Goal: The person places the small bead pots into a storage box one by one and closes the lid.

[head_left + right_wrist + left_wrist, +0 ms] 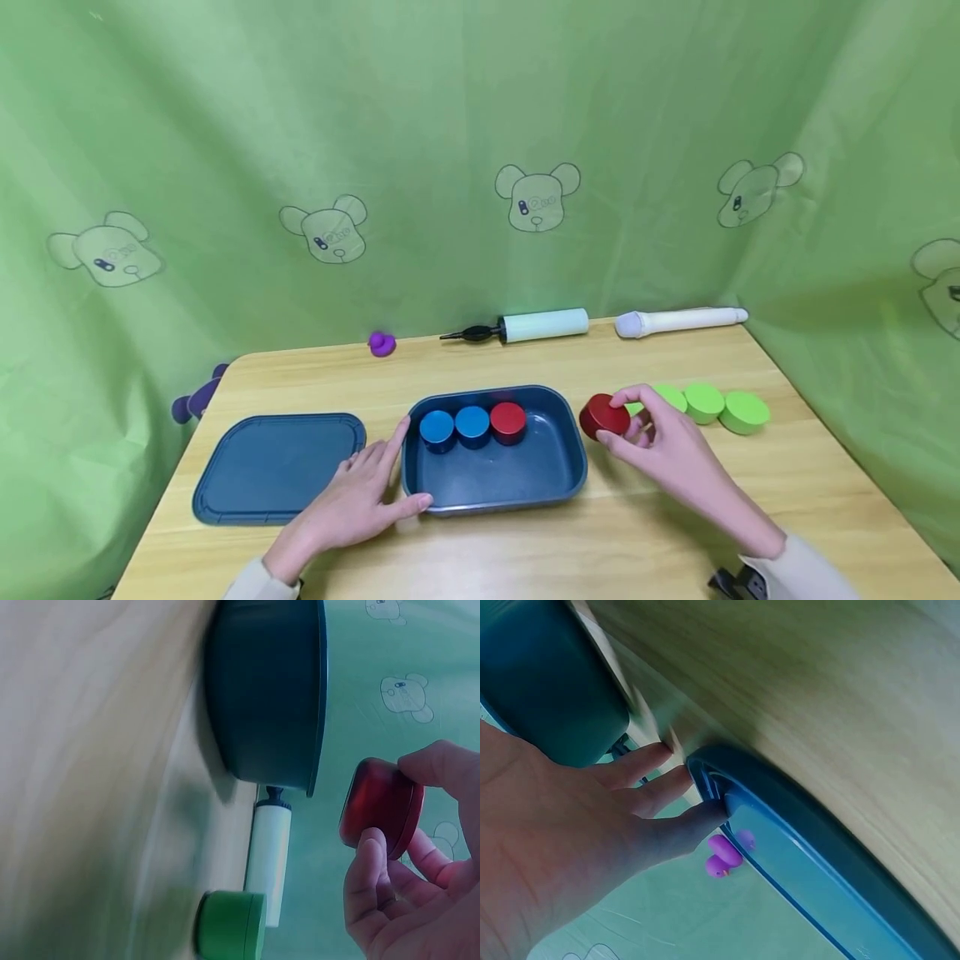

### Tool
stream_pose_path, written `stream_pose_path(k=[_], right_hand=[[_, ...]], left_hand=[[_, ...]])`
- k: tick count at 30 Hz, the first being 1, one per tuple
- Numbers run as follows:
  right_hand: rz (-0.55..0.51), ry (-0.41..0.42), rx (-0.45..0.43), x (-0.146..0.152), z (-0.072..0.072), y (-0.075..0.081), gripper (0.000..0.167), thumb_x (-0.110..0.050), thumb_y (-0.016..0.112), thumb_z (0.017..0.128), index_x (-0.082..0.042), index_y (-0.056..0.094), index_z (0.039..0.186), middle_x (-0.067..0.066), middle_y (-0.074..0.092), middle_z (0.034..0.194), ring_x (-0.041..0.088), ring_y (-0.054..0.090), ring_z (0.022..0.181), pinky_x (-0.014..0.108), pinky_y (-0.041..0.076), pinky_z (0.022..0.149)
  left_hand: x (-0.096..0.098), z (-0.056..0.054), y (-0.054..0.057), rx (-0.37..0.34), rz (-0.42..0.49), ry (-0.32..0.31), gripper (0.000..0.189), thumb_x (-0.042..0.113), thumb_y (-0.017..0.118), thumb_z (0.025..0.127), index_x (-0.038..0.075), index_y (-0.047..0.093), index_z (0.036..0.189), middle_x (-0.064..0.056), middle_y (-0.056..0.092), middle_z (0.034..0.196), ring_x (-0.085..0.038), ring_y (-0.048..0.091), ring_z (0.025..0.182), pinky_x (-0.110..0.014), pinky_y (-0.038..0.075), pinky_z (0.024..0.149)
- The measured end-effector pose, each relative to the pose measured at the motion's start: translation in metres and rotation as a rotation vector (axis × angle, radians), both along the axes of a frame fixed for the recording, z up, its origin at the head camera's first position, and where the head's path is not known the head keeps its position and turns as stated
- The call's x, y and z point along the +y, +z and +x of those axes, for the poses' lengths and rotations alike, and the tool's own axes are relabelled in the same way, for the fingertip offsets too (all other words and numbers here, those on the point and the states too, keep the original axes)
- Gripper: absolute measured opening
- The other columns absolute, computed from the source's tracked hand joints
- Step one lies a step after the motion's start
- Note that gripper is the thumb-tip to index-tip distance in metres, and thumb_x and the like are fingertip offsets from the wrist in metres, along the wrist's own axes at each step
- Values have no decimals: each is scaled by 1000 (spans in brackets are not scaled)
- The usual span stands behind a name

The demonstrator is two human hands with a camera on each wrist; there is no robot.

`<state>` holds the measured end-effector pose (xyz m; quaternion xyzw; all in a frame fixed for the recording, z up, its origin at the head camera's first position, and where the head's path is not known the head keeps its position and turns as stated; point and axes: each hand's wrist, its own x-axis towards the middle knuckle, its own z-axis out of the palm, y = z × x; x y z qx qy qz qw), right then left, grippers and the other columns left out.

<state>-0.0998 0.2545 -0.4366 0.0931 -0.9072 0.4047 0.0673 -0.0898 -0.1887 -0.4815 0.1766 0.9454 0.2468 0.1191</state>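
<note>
A dark blue open box [495, 483] stands mid-table, holding two blue round tins [472, 427] and a red round tin [508, 422] in a row along its back left part. My left hand [360, 492] rests at the box's left end, index finger and thumb spread along the rim, the other fingers reaching over the edge of a flat blue lid [277, 467]. Just off the box's right end, my right hand [667, 437] pinches another red round tin [381, 806] between thumb and fingers, raised above the tabletop.
Several green round tins [744, 412] line up to the right, partly hidden behind my right hand. Along the back edge lie a purple rubber duck [382, 343], a hand pump [543, 326] and a white microphone-shaped stick [686, 322]. A green curtain [450, 125] hangs behind the table.
</note>
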Motion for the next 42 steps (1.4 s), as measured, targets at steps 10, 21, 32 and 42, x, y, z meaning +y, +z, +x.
stream_pose_path(k=[10, 21, 32, 42], right_hand=[[-37, 90, -1, -24, -14, -6, 41, -29, 92, 92, -22, 64, 121, 0, 62, 81, 19, 60, 72, 29, 50, 62], [58, 167, 49, -42, -32, -15, 41, -31, 93, 90, -26, 63, 118, 3, 58, 77, 14, 55, 67, 29, 45, 57], [261, 241, 151, -55, -42, -27, 40, -30, 93, 87, -19, 62, 109, -7, 62, 95, 15, 59, 83, 35, 50, 72], [403, 292, 163, -59, -48, -29, 37, -25, 92, 83, -20, 59, 99, -7, 57, 89, 14, 54, 81, 33, 47, 69]], left_hand=[[0, 3, -1, -3, 3, 5, 108, 75, 63, 100, 37, -4, 176, -22, 35, 172, -56, 31, 155, -83, 18, 118], [1, 2, 1, 7, -3, 3, 109, 77, 62, 99, 36, -3, 176, -23, 36, 172, -55, 32, 155, -83, 18, 117], [0, 2, -1, 13, -7, 4, 109, 75, 63, 99, 37, -4, 176, -21, 36, 172, -54, 32, 155, -83, 19, 118], [0, 1, -1, 12, -16, 2, 108, 75, 62, 100, 36, -4, 176, -21, 36, 172, -54, 33, 155, -83, 19, 118]])
